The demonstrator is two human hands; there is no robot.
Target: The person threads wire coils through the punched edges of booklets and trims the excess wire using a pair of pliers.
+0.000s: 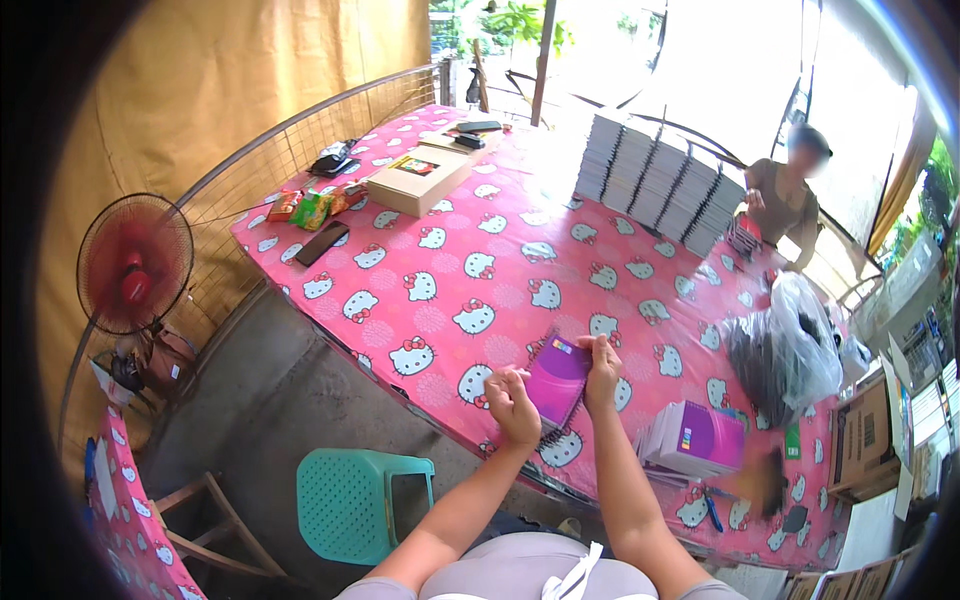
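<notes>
"Over the pink table, where exactly is the notebook?"

"Near the front edge, tilted between the two hands, purple cover showing."

"And the right hand?"

"Its thumb and fingers are closed on the notebook's upper right corner."

"The left hand?"

"Fingers curled in, almost a fist, just beside the notebook's left edge. I can't tell whether they grip anything."

"What's to the right?"

"A pile with a purple cover on top, a blue tool near it, and a clear bag farther back."

"Beyond those?"

"Tall stacks with black spirals, and another person beside them, at the table's far right."

"That green thing below?"

"A stool, on the floor."
</notes>
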